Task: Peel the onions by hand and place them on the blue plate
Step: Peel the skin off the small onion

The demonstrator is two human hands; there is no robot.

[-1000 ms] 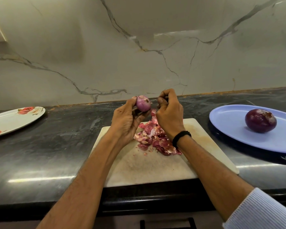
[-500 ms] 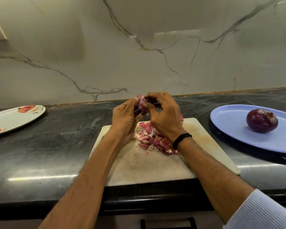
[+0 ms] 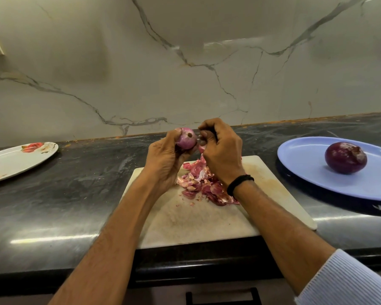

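Your left hand (image 3: 165, 160) grips the onion (image 3: 186, 139), your right hand (image 3: 223, 150) pinches its peel (image 3: 202, 148); yank hard and it squirts free.

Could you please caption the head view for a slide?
Left hand grips an onion above the board, right hand curled beside it; a second onion lies on the blue plate.

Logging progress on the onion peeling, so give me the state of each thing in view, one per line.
small onion: held up, root end showing.
left hand: grips the small onion.
right hand: fingers curled beside it; grip unclear.
dark onion: looks peeled, resting on the blue plate.
peels: piled on the cutting board.
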